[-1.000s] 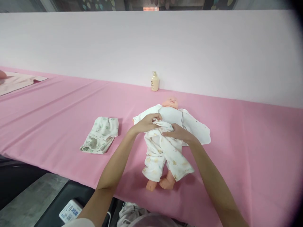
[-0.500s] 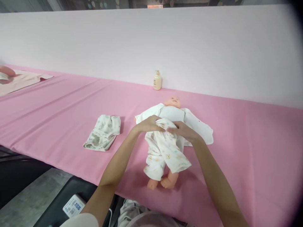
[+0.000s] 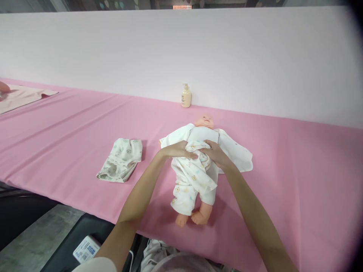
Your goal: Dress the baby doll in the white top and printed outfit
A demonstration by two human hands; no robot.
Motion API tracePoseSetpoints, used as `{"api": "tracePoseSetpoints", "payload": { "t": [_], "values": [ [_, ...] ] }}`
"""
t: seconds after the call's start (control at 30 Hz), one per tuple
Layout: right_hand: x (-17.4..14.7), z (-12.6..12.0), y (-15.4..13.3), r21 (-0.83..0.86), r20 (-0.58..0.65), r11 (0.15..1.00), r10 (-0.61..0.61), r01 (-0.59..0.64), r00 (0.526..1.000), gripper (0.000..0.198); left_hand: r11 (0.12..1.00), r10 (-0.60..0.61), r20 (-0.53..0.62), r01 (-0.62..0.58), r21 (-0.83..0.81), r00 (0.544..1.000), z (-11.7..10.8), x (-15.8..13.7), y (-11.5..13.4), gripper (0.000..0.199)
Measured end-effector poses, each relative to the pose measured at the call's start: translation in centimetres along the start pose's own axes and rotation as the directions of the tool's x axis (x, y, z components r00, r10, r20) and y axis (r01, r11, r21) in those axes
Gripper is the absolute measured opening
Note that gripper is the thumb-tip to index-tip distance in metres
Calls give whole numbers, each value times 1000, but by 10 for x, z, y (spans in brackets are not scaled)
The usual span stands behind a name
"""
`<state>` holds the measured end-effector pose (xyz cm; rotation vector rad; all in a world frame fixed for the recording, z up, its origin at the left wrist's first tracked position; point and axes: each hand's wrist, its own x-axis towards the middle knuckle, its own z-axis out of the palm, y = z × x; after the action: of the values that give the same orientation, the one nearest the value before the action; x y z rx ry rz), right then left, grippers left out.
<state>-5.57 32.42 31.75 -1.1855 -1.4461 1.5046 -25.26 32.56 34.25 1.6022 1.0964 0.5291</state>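
A baby doll (image 3: 200, 217) lies on its back on the pink-covered table, head toward the wall, in a white long-sleeved top (image 3: 234, 151). Patterned white baby pants (image 3: 184, 192) cover one of its legs, and their other leg lies loose across the doll. My left hand (image 3: 180, 150) is closed on the bunched waist of the pants from the left. From the right, my right hand (image 3: 217, 154) grips the same bunched cloth, thumb and fingers on its edge. Parts of my fingers are hidden in the fabric.
A folded patterned garment (image 3: 121, 160) lies to the left on the pink cover (image 3: 85, 128). A cream pump bottle (image 3: 186, 96) stands against the white wall (image 3: 113, 53). At far left is a pale pink cloth (image 3: 24, 98). Below the table edge, a white box (image 3: 86, 249) rests on a black seat.
The loose pant leg has swung left and gathered up, so the doll's right-side leg shows more. My right hand has shifted slightly left. The view has moved a little.
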Motion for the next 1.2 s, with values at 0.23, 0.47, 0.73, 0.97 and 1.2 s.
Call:
{"api": "tracePoseSetpoints", "payload": {
  "t": [0.23,0.47,0.73,0.97,1.2],
  "values": [
    [-10,-8,-6,-5,146,997,81,-81,986,40,937,73,-68,-91,-337,995,4,5,0,42],
    [-1,-1,-6,157,5,987,38,-38,999,38,987,-56,167,80,-139,984,-5,4,-9,41],
    [-14,-5,-8,116,108,977,169,-181,980,35,913,108,-6,-101,-396,994,-5,3,-9,48],
    [-2,3,0,468,170,877,28,-106,985,29,850,49,131,28,-527,990,5,10,-19,45],
    [-21,8,-12,124,337,989,33,-79,941,34,865,85,-64,-106,-490,994,11,9,-9,36]
  ]
}}
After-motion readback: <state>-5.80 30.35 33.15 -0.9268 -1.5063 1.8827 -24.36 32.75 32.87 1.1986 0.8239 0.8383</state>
